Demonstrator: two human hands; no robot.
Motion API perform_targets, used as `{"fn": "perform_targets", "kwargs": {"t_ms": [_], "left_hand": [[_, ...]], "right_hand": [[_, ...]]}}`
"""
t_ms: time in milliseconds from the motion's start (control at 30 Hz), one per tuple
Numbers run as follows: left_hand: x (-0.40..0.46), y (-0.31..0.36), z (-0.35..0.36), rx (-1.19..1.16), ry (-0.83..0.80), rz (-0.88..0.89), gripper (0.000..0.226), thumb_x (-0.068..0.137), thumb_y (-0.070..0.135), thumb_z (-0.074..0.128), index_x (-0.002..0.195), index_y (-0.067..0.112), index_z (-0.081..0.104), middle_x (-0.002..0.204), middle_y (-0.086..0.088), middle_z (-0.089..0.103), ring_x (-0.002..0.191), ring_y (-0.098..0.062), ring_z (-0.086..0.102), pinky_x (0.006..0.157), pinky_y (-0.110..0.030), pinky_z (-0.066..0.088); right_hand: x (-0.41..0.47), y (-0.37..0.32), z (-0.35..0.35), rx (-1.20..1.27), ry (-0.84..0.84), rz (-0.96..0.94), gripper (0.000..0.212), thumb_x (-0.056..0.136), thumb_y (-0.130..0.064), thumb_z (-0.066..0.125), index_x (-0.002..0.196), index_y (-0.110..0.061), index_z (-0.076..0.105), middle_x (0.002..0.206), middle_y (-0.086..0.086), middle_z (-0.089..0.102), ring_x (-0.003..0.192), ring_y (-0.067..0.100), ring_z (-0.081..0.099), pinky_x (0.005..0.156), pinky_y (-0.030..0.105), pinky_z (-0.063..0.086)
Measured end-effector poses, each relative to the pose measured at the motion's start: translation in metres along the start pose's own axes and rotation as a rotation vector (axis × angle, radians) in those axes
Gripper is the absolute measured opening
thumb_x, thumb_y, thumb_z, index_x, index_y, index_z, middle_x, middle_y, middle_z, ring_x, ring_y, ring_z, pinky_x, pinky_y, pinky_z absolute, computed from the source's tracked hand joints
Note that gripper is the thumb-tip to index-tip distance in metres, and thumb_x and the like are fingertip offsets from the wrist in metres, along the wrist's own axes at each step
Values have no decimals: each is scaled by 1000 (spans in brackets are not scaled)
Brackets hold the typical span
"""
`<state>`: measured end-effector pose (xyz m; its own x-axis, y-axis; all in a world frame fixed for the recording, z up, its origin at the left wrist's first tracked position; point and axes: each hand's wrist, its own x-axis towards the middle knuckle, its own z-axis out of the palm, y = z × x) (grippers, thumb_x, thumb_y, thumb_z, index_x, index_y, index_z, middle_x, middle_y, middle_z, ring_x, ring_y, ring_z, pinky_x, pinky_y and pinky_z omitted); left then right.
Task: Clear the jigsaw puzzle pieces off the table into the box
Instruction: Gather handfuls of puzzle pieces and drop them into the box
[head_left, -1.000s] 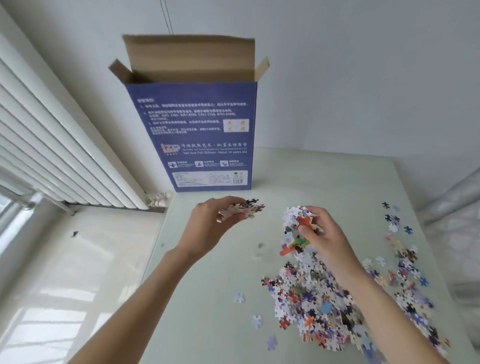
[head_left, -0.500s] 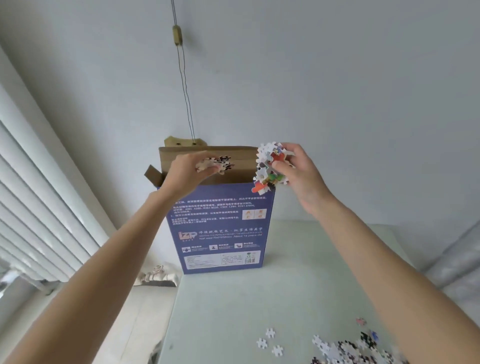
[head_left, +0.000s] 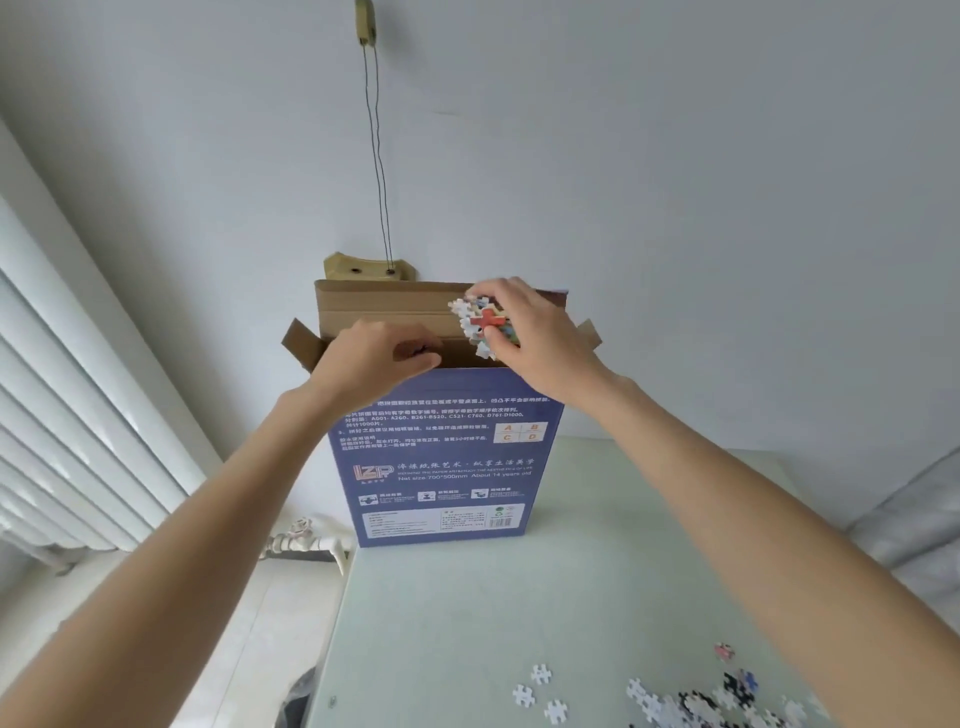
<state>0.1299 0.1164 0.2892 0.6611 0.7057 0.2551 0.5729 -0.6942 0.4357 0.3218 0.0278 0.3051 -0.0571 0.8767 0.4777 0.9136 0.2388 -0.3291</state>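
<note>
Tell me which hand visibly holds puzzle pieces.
The right hand: it grips a colourful cluster of jigsaw pieces over the open blue cardboard box.

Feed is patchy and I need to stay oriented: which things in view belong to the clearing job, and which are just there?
Job:
- tall blue cardboard box, top flaps open
- bunch of coloured jigsaw pieces gripped by right hand
- left hand at the box mouth
- loose pieces on pale table

Just there:
- white radiator
- hanging cord

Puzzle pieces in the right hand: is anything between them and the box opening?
Nothing visible. The right hand holds the puzzle pieces right at the open top of the box; the left hand is beside them.
</note>
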Motion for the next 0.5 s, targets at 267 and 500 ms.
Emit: {"fn": "perform_targets", "kwargs": {"t_ms": [267, 500], "left_hand": [[-12, -1, 0, -2, 33, 16, 13, 87, 38, 59, 90, 36, 71, 96, 12, 67, 79, -10, 61, 70, -29, 48], [-18, 4, 2, 40, 105, 19, 11, 87, 30, 63, 92, 33, 72, 88, 12, 68, 73, -9, 56, 65, -26, 45]], "right_hand": [[9, 4, -6, -178, -208, -35, 32, 87, -21, 59, 117, -32, 55, 105, -4, 59, 91, 21, 58, 68, 32, 43], [20, 6, -6, -102, -298, -2, 34, 86, -19, 64, 117, -32, 63, 110, -7, 66, 101, 14, 58, 79, 29, 43]]}}
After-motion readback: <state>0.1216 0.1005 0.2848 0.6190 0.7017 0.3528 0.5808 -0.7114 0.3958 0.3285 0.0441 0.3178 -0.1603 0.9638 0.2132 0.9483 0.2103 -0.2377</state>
